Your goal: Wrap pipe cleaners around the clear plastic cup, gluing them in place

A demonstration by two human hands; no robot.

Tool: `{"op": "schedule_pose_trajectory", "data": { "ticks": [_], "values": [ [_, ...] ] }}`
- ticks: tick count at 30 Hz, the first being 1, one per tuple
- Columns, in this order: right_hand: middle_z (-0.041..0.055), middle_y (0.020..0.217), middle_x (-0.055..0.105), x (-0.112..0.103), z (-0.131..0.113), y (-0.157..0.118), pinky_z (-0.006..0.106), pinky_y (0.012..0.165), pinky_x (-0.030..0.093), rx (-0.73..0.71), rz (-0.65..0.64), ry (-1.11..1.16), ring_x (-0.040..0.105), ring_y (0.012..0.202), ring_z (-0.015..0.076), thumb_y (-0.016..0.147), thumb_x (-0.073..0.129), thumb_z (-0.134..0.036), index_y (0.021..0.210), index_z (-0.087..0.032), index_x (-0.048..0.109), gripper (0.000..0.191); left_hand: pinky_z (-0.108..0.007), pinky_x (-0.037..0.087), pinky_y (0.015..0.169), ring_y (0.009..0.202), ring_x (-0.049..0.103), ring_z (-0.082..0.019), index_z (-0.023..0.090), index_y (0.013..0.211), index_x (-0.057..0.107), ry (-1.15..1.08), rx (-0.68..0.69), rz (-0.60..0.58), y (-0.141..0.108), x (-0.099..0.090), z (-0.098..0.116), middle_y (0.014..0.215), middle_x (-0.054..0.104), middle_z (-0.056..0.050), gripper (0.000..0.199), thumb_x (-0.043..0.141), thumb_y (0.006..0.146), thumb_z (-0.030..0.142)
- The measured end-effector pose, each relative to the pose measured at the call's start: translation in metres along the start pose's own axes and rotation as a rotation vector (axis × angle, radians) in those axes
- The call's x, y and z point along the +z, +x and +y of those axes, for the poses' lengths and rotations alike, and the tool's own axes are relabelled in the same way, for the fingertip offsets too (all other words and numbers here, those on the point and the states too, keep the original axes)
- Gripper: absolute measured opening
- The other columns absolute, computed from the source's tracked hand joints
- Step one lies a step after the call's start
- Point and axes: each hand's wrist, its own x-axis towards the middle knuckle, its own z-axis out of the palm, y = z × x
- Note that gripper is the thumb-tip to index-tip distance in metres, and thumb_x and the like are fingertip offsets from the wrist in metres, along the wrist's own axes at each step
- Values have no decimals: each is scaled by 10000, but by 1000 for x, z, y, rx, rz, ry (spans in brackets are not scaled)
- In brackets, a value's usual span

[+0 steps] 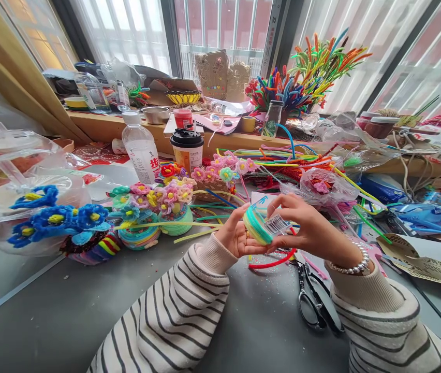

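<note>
Above the grey table [127,321], my left hand [234,235] holds a small round piece wrapped in green and yellow pipe cleaner [256,225]. My right hand [302,223] has its fingers closed around the other side of that piece, by a white tag with a barcode [277,224]. A red pipe cleaner [273,265] lies on the table just beneath my hands. Black-handled scissors [315,300] rest near my right wrist.
Blue flowers [55,217] and small pots of pastel flowers [176,220] stand at the left. Behind them are a plastic bottle [141,147] and a lidded cup [187,147]. Loose pipe cleaners [282,158] pile up at the back; brown paper [424,264] lies right.
</note>
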Motion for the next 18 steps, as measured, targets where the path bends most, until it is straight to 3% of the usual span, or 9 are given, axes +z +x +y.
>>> {"op": "schedule_pose_trajectory", "data": {
  "ticks": [6, 14, 18],
  "values": [
    [23, 700, 611, 0, 1, 0, 290, 678, 382, -80, -69, 75, 460, 669, 140, 740, 611, -299, 681, -179, 595, 135, -274, 508, 628, 622, 660, -183, 87, 873, 634, 58, -64, 16, 1, 0, -1, 682, 688, -114, 593, 466, 684, 623],
    [24, 702, 640, 4, 3, 0, 284, 651, 398, -80, -40, 51, 456, 655, 143, 744, 606, -262, 664, -196, 637, 108, -296, 501, 674, 670, 660, -174, 108, 927, 614, -52, -29, -50, 1, 0, -1, 743, 693, -92, 514, 491, 711, 558],
    [25, 685, 638, 5, 5, 1, 264, 597, 397, -114, -61, 17, 444, 653, 146, 729, 621, -248, 620, -190, 625, 124, -295, 504, 647, 652, 657, -180, 121, 921, 620, 4, -20, 4, 1, 3, -2, 728, 693, -85, 479, 516, 701, 534]
  ]
}}
